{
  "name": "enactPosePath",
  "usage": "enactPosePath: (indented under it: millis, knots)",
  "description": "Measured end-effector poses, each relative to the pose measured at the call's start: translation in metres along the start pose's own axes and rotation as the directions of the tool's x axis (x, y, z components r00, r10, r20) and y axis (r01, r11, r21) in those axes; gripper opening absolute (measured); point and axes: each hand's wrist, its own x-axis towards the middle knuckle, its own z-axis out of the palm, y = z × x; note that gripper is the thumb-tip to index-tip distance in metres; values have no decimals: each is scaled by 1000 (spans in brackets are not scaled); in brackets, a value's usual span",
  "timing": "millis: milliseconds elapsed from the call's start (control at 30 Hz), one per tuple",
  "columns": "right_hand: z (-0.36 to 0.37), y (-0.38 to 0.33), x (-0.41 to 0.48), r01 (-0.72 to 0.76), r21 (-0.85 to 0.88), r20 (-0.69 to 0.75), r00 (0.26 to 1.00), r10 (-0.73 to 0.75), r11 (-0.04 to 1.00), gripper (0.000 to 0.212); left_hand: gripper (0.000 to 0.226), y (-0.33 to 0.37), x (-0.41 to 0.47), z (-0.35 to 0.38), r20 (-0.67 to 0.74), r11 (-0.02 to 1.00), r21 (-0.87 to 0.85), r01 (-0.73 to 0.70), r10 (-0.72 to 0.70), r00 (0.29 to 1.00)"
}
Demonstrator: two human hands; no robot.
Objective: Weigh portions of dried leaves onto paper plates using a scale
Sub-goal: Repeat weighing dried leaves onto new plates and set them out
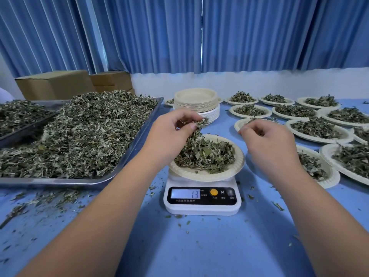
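Note:
A white digital scale (202,198) stands on the blue table, its display reading 13. On it sits a paper plate (237,156) heaped with dried green leaves (207,154). My left hand (171,134) hovers over the plate's left side and pinches a clump of leaves that trails down to the heap. My right hand (267,142) is just right of the plate, fingers curled with the fingertips together; whether it holds any leaves is hidden.
A large metal tray (137,136) piled with loose dried leaves fills the left. A stack of empty paper plates (196,101) stands behind the scale. Several filled plates (317,128) cover the right side. Cardboard boxes (54,83) sit at the back left. Leaf crumbs litter the table.

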Motion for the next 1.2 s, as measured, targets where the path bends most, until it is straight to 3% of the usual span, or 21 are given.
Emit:
enactPosePath:
  millis: [533, 700, 767, 867, 967, 1067, 1200]
  knots:
    - [-1, 1, -2, -4, 11, 10, 1000, 4, 1000, 21, 35, -7, -4, 2, -71, 1000, -19, -17, 15, 997]
    - [-2, 0, -2, -8, 29, 15, 1000, 8, 1000, 21, 32, -7, -2, -10, -172, 998, 59, -5, 15, 985]
    - [-1, -1, -2, -8, 31, 15, 1000, 8, 1000, 21, 29, -11, 2, -24, -251, 981, 192, 7, 43, 967]
    - [-1, -1, -2, -11, 34, 18, 1000, 10, 999, 21, 23, -20, 7, -50, -390, 904, 423, 69, 112, 914]
    - [-1, 0, -2, -11, 32, 19, 1000, 11, 999, 20, 22, -36, 8, -75, -503, 833, 508, 220, 80, 860]
    - [-1, 0, -2, -10, 16, 21, 1000, 10, 1000, 20, 24, -51, 7, -91, -498, 734, 562, 382, -68, 864]
    - [-1, -1, -2, -14, 7, 27, 1000, 14, 1000, 20, 37, -52, 5, -86, -469, 525, 660, 538, -272, 841]
